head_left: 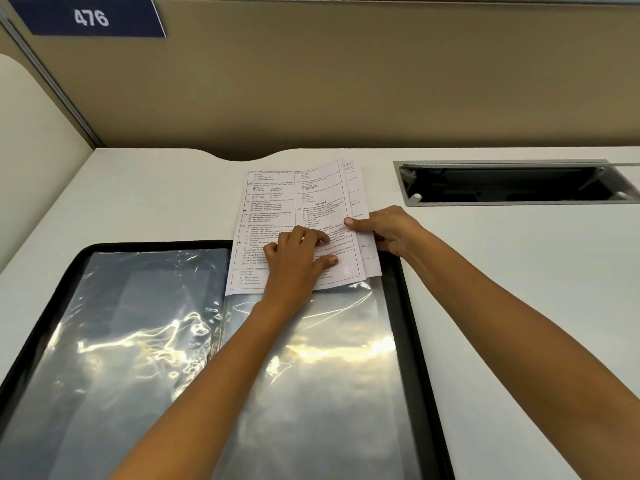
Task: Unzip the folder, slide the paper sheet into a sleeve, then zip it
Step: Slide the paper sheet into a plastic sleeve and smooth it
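Observation:
The black zip folder (412,327) lies open and flat on the desk, its shiny clear sleeves (332,368) facing up on both halves. Printed paper sheets (277,209) lie across the far edge of the right half, their near end over the top of the right sleeve. My left hand (294,265) rests on the top sheet with curled fingers and the thumb spread to the right. At the sheets' right edge, my right hand (384,230) grips them, thumb on top and fingers underneath. A second sheet sticks out slightly to the right below the top one.
The white desk (502,271) has a recessed open cable tray (512,185) at the far right. A tan partition wall (346,91) stands behind, with a blue "476" label (91,18) at top left. A cream side panel (31,150) bounds the left.

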`<action>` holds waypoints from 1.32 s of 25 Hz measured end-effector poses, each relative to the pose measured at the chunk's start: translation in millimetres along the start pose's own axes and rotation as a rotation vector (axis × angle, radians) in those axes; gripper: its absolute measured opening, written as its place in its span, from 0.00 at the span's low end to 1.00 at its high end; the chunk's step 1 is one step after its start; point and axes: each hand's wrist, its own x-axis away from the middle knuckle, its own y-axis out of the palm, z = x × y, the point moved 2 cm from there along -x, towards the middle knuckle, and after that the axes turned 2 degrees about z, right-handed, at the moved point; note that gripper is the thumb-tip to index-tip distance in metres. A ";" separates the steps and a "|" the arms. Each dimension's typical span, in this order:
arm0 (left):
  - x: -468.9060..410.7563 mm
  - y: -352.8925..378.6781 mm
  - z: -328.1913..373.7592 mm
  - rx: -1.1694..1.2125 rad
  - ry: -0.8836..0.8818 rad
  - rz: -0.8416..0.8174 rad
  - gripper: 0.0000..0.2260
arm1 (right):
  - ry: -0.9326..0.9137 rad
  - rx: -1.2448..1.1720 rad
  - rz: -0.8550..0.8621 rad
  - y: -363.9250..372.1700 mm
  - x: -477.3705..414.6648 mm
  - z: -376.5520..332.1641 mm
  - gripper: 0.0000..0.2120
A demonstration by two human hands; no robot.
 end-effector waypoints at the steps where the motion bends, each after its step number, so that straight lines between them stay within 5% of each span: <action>1: -0.5 0.5 0.1 -0.011 0.011 -0.009 0.15 | 0.006 0.021 -0.011 1.4 -0.9 0.1 0.19; 12: 2.2 1.9 -0.8 0.009 0.044 -0.034 0.20 | -0.002 0.195 -0.007 27.9 -1.1 -3.6 0.26; 18: 0.2 4.1 0.7 0.032 0.053 -0.031 0.13 | -0.061 0.161 -0.010 26.6 -2.8 -1.5 0.24; 23: 3.6 4.8 0.4 -0.043 0.066 0.048 0.03 | -0.230 0.399 0.188 15.7 -5.5 -4.4 0.22; 33: 5.2 7.4 1.7 -0.071 0.086 0.038 0.04 | -0.306 0.591 0.503 -58.0 2.7 -29.5 0.15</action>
